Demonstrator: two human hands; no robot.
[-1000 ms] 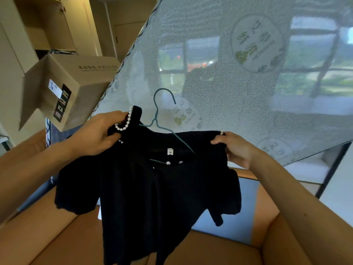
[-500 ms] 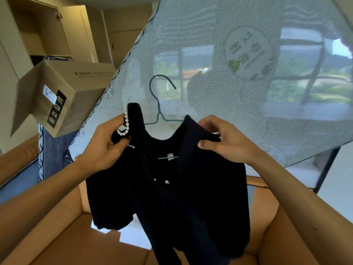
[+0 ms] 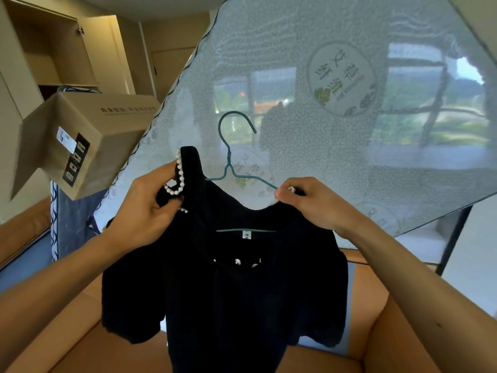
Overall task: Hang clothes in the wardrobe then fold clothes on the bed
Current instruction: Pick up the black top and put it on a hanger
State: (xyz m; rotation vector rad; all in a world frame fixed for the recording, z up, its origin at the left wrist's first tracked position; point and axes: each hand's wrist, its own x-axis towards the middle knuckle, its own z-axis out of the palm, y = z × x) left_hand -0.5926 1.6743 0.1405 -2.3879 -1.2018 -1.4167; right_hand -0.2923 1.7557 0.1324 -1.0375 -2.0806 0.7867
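A black short-sleeved top (image 3: 242, 292) with a pearl-trimmed collar hangs in front of me on a thin teal wire hanger (image 3: 231, 157). The hanger's hook stands up above the neckline and its lower bar shows inside the neck opening. My left hand (image 3: 145, 205) grips the left collar by the pearl edge. My right hand (image 3: 314, 203) pinches the right shoulder of the top where the hanger arm runs under the fabric. Both sleeves hang down freely.
A pale mattress (image 3: 336, 90) in a glossy plastic wrap leans upright right behind the top. A cardboard box (image 3: 80, 141) rests at the left. An open wardrobe (image 3: 48, 49) with shelves stands at the far left. A brown wooden bed frame (image 3: 67, 332) lies below.
The top's shoulders have been pulled out over the hanger arms. My right hand moved right along the shoulder. The hanger and top now sit squarer and lower in view.
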